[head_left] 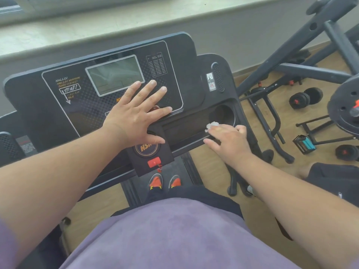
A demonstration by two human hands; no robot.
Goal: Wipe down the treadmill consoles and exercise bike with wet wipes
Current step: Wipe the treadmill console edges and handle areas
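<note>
1. I am standing on a treadmill, looking down at its black treadmill console, which is spreading across the far side of my view.
2. My left hand is lying flat on the console with fingers straight and spread, holding nothing; my fingertips are reaching the lower right corner of the grey display screen.
3. My right hand is pressing a crumpled white wet wipe onto the narrow tray at the console's near right edge. The fingers are bending over the wipe, and only a small bunch of it is showing beyond them.
4. The wipe is sitting just beside the round cup holder, at its near rim.
5. A red safety clip is hanging on the centre panel near me, below an orange round logo.
6. My orange shoes are showing on the belt beneath the console.
7. To the right, on the wooden floor, dumbbells are lying beside the dark frame of other gym equipment.
8. A pale window ledge is running along the far wall.
</note>
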